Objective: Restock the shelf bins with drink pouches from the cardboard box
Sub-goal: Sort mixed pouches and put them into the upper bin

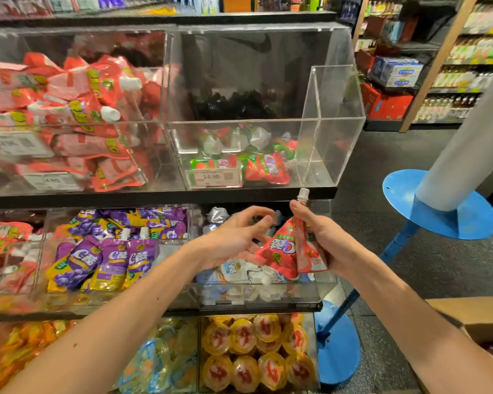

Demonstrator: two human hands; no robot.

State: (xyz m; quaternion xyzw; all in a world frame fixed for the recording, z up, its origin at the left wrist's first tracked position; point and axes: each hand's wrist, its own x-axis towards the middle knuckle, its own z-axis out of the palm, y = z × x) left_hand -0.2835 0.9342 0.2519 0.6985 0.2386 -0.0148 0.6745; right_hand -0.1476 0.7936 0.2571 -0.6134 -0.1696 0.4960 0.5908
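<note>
My right hand (322,240) grips red strawberry drink pouches (285,251) with a white spout cap sticking up above my thumb. My left hand (236,237) hovers just left of the pouches, fingers spread and loosely curled, holding nothing. Both hands are in front of the middle shelf's right bin (268,297), which holds pale blue and white pouches. Above it, the clear upper right bin (325,155) holds a few red and green strawberry pouches behind a 14.90 price tag. A corner of the cardboard box (478,317) shows at the lower right.
The upper left bin (69,109) is heaped with red pouches. Purple grape pouches (108,257) fill the middle bin. Jelly cups (256,351) sit on the bottom shelf. A blue-based white pole (450,177) and blue stand (339,348) are on the right, in the aisle.
</note>
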